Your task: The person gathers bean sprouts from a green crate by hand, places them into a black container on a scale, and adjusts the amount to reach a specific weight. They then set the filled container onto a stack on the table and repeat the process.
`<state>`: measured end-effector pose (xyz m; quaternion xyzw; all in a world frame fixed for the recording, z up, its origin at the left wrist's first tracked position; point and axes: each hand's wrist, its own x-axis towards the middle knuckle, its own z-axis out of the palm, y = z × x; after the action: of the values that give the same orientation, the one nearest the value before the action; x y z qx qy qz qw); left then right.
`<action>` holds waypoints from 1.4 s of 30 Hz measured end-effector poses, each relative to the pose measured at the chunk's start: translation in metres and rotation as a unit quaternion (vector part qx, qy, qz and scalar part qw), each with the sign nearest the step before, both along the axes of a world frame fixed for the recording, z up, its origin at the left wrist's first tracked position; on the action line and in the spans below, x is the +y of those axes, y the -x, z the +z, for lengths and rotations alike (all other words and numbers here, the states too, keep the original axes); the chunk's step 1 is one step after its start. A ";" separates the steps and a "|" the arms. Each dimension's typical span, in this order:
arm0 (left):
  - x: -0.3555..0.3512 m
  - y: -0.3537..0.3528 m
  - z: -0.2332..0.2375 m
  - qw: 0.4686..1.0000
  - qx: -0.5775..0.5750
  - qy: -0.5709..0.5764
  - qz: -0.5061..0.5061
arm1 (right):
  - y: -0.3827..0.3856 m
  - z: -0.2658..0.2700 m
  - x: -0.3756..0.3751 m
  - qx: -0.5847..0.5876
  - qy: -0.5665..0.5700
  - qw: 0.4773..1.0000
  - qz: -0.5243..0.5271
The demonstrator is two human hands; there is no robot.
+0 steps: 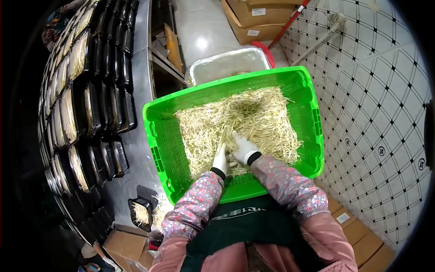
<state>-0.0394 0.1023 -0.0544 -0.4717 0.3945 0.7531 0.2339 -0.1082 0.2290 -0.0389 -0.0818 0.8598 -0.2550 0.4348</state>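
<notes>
A large green plastic basket (235, 192) holds a thick bed of pale, thin sprouts (204, 122). Both hands wear white gloves and reach into it near its close side. My left hand (220, 158) is upright at the left of a small bunch of sprouts, its fingers together against them. On the right, my right hand (244, 147) has its fingers curled toward the same bunch, thumb and fingers partly sunk in the strands. The bunch lies between the two hands. How firmly either hand grips it is hard to tell.
Stacked black trays of sprouts (77, 104) stand on a metal table (140, 59) at the left. One black tray (141, 213) sits near its close end. Beyond the basket are a clear tub (226, 61) and cardboard boxes (258, 16). Another person's gloved hand (110, 262) shows at lower left.
</notes>
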 end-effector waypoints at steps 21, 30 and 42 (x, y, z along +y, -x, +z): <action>0.111 0.048 0.007 0.971 0.158 0.179 -0.006 | 0.042 -0.055 0.077 0.072 0.067 0.992 -0.084; 0.047 0.048 0.119 0.868 0.449 0.167 0.131 | 0.075 0.126 0.005 0.228 0.261 0.936 0.066; -0.085 -0.069 0.030 0.868 0.188 0.265 -0.376 | 0.090 0.011 0.028 0.127 0.193 0.947 0.225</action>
<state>0.0300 0.0172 -0.0244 -0.1813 0.7635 0.5497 0.2864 -0.1986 0.2568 -0.0280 -0.3872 0.8015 -0.2991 0.3440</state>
